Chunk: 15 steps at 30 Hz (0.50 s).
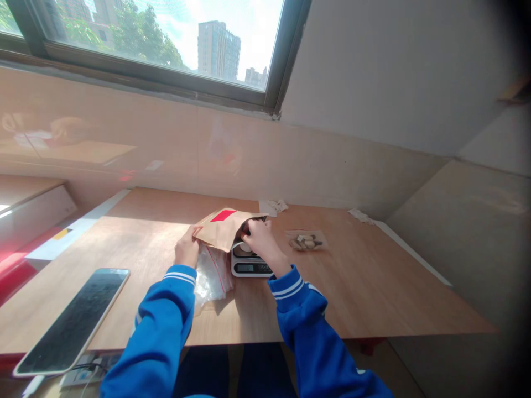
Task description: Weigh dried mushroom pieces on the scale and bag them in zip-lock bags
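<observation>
Kraft pouch (pixel 222 229) propped on scale (pixel 251 267), not sealed; left hand (pixel 187 247) fingers pinching edge, right hand (pixel 258 236) fingers curled at mouth (grip hidden); bagged pieces (pixel 306 241) beside on counter (pixel 365 276).

Pouch (pixel 222 229): matt brown kraft paper. Bag (pixel 211 275): thin, crinkled, glossy clear plastic. Scale casing (pixel 244 268): smooth white plastic. Tabletop (pixel 352 276): smooth pale wood. Sleeve (pixel 161 320): matt blue cloth.
</observation>
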{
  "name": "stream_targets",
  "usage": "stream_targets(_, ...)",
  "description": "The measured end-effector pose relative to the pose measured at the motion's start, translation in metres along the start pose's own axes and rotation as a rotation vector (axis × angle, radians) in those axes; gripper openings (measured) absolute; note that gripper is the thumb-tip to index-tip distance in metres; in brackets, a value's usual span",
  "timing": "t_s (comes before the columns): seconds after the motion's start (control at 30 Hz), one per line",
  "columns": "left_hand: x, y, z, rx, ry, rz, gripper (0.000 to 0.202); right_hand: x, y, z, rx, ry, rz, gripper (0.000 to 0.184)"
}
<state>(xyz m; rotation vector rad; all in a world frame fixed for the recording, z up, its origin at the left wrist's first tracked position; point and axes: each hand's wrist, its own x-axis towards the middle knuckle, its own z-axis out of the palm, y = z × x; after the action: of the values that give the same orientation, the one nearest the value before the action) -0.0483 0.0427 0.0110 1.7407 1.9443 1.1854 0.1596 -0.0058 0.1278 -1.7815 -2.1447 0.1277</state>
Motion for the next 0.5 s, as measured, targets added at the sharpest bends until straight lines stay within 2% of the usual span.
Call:
stream_targets(0.2, 0.001, -0.001, 0.000, 0.006, -0.003, -0.001, 0.030, -0.005, -0.002, -0.002, 0.123, 0.104, -0.027, 0.016)
stream_targets(0.27, 0.001, 0.000, 0.000, 0.002, -0.005, -0.012, 0.030, -0.010, 0.000, -0.006, 0.219, 0.195, -0.058, 0.021)
stream_targets(0.37, 0.001, 0.000, -0.001, -0.027, -0.007, -0.018, 0.031, -0.020, 0.006, -0.012, 0.404, 0.404, -0.065, 0.022)
stream_targets(0.43, 0.000, -0.001, -0.003, -0.060, -0.009, -0.007, 0.031, -0.028, 0.015, -0.014, 0.539, 0.541, -0.038, 0.024)
stream_targets(0.5, 0.000, -0.002, -0.004, -0.066, -0.016, -0.009, 0.031, -0.036, 0.028, -0.010, 0.652, 0.616, 0.018, 0.028)
